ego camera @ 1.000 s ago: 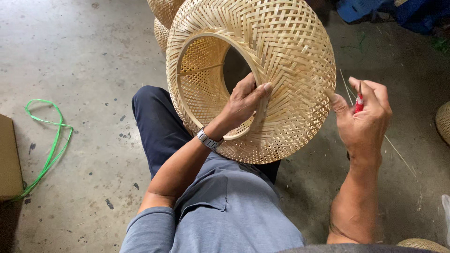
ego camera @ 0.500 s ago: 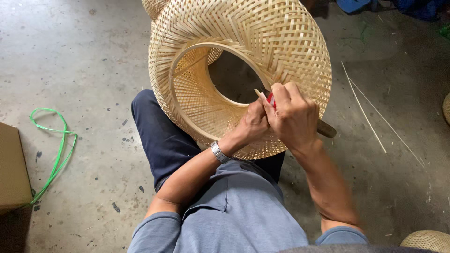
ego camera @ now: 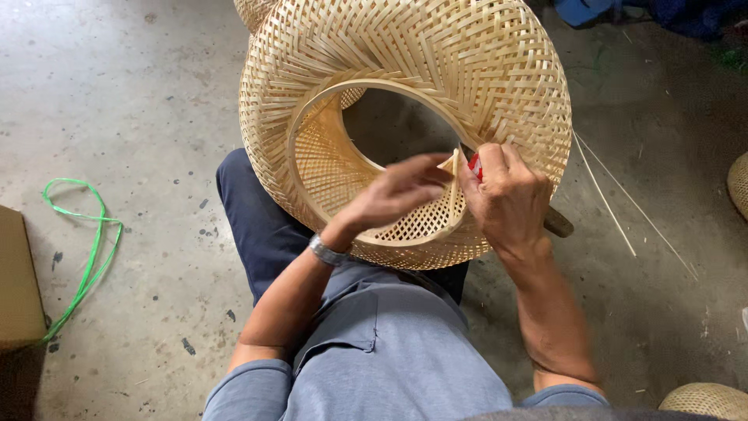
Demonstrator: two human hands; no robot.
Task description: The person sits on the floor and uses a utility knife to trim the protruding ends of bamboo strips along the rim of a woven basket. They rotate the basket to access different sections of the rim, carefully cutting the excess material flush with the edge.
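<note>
Basket [ego camera: 436, 70] of woven pale bamboo, round and bulging, rests on the person's lap with its wide opening turned up toward the camera, so the smooth inner hoop [ego camera: 374, 90] and the open lattice inside both show. The left hand [ego camera: 393, 195] reaches across the opening with fingers loosely curled, fingertips touching a thin flat bamboo strip [ego camera: 453, 183] that stands at the near right part of the rim; whether those fingers actually pinch the strip cannot be told, as the hand is a little blurred. The right hand [ego camera: 510, 199] is closed around a small red-handled tool [ego camera: 474, 165] (only a sliver of red shows between the fingers) and sits against the rim just beside the strip. A metal wristwatch [ego camera: 327, 251] is on the left wrist.

The person wears a blue-grey shirt and dark trousers and sits over a grey concrete floor [ego camera: 117, 93]. A loop of green plastic strap [ego camera: 82, 249] lies on the floor well to the left, next to the edge of a cardboard box [ego camera: 17, 281]. Two loose thin bamboo slivers [ego camera: 615, 203] lie on the floor to the right of the basket. Another woven piece [ego camera: 253, 12] peeks out behind the basket at the top.
</note>
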